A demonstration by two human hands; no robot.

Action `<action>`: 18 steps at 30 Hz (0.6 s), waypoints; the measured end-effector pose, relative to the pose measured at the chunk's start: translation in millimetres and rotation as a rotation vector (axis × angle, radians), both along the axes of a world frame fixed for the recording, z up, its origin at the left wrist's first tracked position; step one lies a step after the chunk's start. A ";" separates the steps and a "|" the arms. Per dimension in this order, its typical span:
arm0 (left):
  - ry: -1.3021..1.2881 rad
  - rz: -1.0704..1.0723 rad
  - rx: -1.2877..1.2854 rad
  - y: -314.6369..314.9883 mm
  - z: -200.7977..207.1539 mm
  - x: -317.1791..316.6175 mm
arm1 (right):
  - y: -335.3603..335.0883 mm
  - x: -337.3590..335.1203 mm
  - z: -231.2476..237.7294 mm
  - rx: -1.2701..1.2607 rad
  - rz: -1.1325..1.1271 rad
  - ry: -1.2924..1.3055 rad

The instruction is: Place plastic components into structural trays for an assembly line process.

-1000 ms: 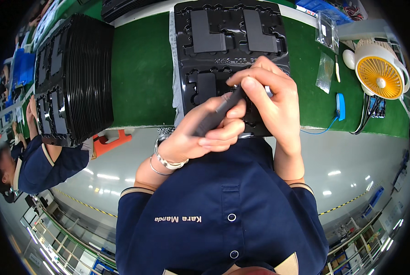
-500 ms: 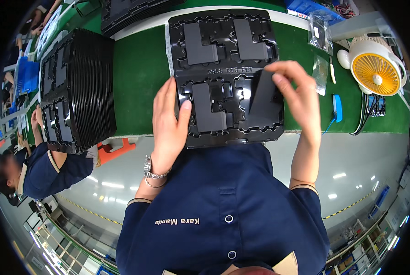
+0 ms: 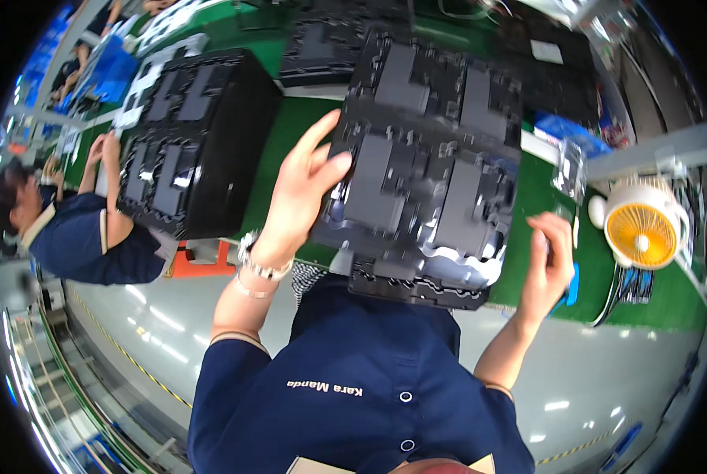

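Observation:
A black molded plastic tray [image 3: 424, 136] is raised and tilted in front of me, slightly blurred by motion. Flat dark grey L-shaped pieces [image 3: 373, 186] lie in its pockets, one of them in the lower right pocket. My left hand [image 3: 302, 186] grips the tray's left edge, thumb on top; its fingertips are partly hidden. Beneath the tray's near edge, another black tray [image 3: 417, 292] shows at the table's front. To the right, apart from the tray, my right hand [image 3: 549, 265] is empty, with fingers loosely bent and thumb apart.
A tall stack of black trays [image 3: 239, 150] stands left on the green table [image 3: 270, 170], beside a co-worker [image 3: 77, 229]. More filled trays [image 3: 318, 55] lie beyond. At right are a white-and-yellow fan [image 3: 642, 229], a clear bag [image 3: 568, 170] and a blue object [image 3: 571, 286].
The grey piece has left my right hand and lies in the lower right pocket. My left hand has lifted the tray off the one below. My right hand has moved away rightward.

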State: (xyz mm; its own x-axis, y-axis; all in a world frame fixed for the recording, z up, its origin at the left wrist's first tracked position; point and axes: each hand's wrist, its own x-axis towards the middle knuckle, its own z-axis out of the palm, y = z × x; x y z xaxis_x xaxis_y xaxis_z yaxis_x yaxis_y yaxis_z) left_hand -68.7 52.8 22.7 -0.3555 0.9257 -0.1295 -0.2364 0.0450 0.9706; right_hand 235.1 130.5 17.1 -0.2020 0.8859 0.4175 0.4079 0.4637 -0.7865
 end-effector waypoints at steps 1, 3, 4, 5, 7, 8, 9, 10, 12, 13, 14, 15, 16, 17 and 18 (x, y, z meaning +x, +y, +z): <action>0.005 0.055 0.067 6.5 5.4 -11.3 | -0.3 2.1 -0.6 0.022 0.001 0.001; 0.059 0.151 0.192 32.1 12.5 -38.6 | -1.9 0.6 -4.2 0.021 0.002 0.020; 0.099 0.202 0.242 47.8 14.0 -54.1 | -3.3 -1.6 -4.9 -0.007 0.012 0.028; 0.184 0.250 0.236 65.6 12.4 -70.2 | -4.6 -2.5 -7.5 -0.031 0.028 0.041; 0.425 0.385 0.217 104.9 -15.8 -122.1 | -6.4 -6.4 -17.8 -0.064 0.072 0.050; 0.573 0.453 0.208 123.6 -32.9 -147.1 | -7.4 -8.9 -21.2 -0.087 0.084 0.062; 0.719 0.483 0.114 138.5 -28.7 -147.9 | -10.7 -4.1 -19.3 -0.106 0.059 0.063; 0.875 0.520 0.010 144.9 -21.9 -151.0 | -12.3 -1.5 -20.3 -0.131 0.045 0.075; 1.014 0.480 -0.164 152.5 -15.0 -159.8 | -12.1 2.1 -24.4 -0.130 0.027 0.064; 1.156 0.509 -0.144 154.0 -16.8 -162.5 | -12.9 3.3 -25.8 -0.143 0.022 0.070; 1.207 0.479 -0.265 157.3 -17.9 -165.0 | -12.9 2.0 -26.1 -0.159 0.017 0.076; 1.370 0.577 -0.287 162.4 -25.2 -162.9 | -13.5 1.5 -24.4 -0.167 0.013 0.075; 1.533 0.676 -0.308 166.4 -33.0 -161.2 | -13.8 0.8 -23.8 -0.177 0.032 0.067; 1.540 0.676 -0.361 169.4 -39.3 -163.2 | -14.0 0.0 -24.4 -0.188 0.049 0.060; 1.543 0.668 -0.404 174.4 -42.6 -162.4 | -14.1 0.2 -25.1 -0.197 0.053 0.052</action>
State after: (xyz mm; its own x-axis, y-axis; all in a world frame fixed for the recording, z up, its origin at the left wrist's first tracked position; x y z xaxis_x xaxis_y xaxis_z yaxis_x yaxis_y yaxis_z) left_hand -231.2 227.2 -19.9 -0.6434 0.5758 0.5045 0.7481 0.6127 0.2548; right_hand 235.3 116.3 -8.0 -0.2335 0.9401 0.2485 0.3435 0.3188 -0.8834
